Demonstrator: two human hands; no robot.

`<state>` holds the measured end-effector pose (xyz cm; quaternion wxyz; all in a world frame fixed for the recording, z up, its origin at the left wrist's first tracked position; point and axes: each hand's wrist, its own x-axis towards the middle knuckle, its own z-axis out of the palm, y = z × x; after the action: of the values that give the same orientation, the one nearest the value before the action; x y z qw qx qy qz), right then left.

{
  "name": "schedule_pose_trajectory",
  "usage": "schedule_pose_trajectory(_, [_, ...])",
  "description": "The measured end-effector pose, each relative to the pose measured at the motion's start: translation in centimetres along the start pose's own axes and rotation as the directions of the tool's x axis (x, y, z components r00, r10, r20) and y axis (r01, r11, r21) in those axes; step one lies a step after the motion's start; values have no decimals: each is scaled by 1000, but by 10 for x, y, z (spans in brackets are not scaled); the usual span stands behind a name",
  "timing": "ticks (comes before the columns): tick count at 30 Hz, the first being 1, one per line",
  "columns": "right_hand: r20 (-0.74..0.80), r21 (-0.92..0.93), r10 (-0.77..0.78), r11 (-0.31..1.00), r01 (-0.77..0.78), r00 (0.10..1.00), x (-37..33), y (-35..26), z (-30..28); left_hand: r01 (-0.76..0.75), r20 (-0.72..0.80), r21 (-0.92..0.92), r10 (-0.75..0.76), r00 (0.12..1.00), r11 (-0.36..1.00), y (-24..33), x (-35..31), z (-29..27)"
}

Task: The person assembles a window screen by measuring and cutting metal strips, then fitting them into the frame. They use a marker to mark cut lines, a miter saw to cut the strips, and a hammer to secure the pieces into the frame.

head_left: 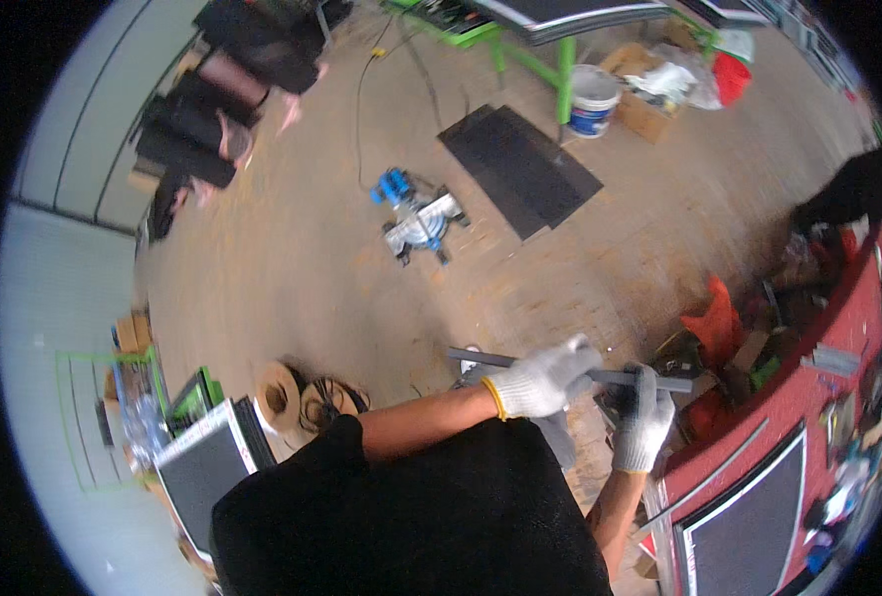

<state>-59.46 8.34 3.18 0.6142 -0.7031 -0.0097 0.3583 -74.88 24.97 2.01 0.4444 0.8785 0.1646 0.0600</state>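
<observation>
One left hand [545, 379] and one right hand [644, 422], both in pale gloves, are closed around a dark bar [610, 377], which is held crosswise in the air just left of the red table [789, 397]. By the spread of the grips, the bar's length is probably kept steady, with the left stretch supported and the end nearer the table controlled. That end is pointed toward clutter heaped at the table's left side, where an orange cloth [716, 323] can be made out and free swing could be hindered. On the table itself, space is taken up by a framed panel [744, 517] and a thin rod [709, 467]. Well left of the table, a blue saw [421, 219] is set on the floor; between it and a bucket [593, 99], farther off than the table, dark sheets [520, 169] are laid flat.
</observation>
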Motion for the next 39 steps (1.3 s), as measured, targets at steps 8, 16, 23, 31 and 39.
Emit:
schedule_pose_trajectory(8, [346, 70, -99, 994, 79, 933, 18, 12, 207, 273, -349, 430, -120, 929, 861, -139, -137, -150])
schedule_pose_trajectory(16, [510, -99, 101, 993, -58, 854, 65, 48, 378, 624, -494, 81, -513, 702, 777, -236, -181, -218])
schedule_pose_trajectory(23, [702, -247, 351, 936, -251, 619, 165, 174, 509, 728, -486, -80, -665, 567, 680, -414, -200, -212])
schedule_pose_trajectory(31, [818, -512, -76, 355, 782, 570, 376, 286, 686, 943, -279, 122, -901, 333, 310, -808, -304, -154])
schedule_pose_trajectory(39, [868, -490, 114, 30, 871, 484, 451, 345, 926, 923, -294, 81, -876, 384, 377, -1080, -284, -125])
